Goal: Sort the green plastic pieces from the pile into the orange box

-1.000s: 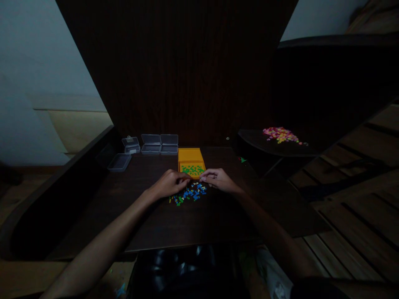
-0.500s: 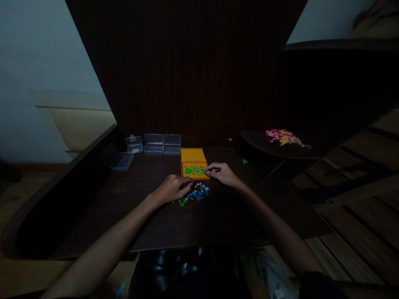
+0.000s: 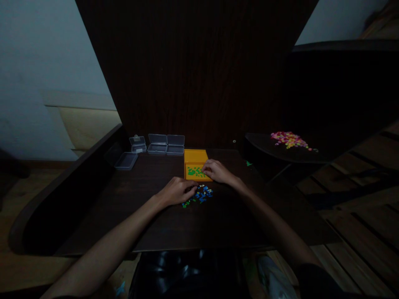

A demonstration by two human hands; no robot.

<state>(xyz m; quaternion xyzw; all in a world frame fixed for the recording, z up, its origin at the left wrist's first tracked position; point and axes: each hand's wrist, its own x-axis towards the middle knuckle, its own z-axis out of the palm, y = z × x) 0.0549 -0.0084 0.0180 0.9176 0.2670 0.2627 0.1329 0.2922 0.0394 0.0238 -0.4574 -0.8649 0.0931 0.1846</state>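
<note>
An open yellow box (image 3: pixel 196 156) stands on the dark desk, its lid tilted back, with many small green pieces (image 3: pixel 192 171) spread in its tray. My right hand (image 3: pixel 218 171) is over the tray's right side, fingertips pinched together; anything between them is too small to make out. Just in front of the box lies a loose pile of small blue pieces (image 3: pixel 204 194), mixed with some white and green ones. At the pile's left edge my left hand (image 3: pixel 178 191) rests with fingers curled and thumb close to them; what they hold, if anything, is hidden.
Clear plastic boxes (image 3: pixel 166 149) with raised lids line the back left, beside a shallow clear tray (image 3: pixel 126 161). A heap of pink, red and yellow pieces (image 3: pixel 289 139) lies on the raised shelf (image 3: pixel 264 143) at right. A green scrap (image 3: pixel 248 163) sits below that shelf.
The whole view has shifted slightly, so things appear a little farther right. My right hand has moved slightly inward over the green pieces. My left hand stays at the pile.
</note>
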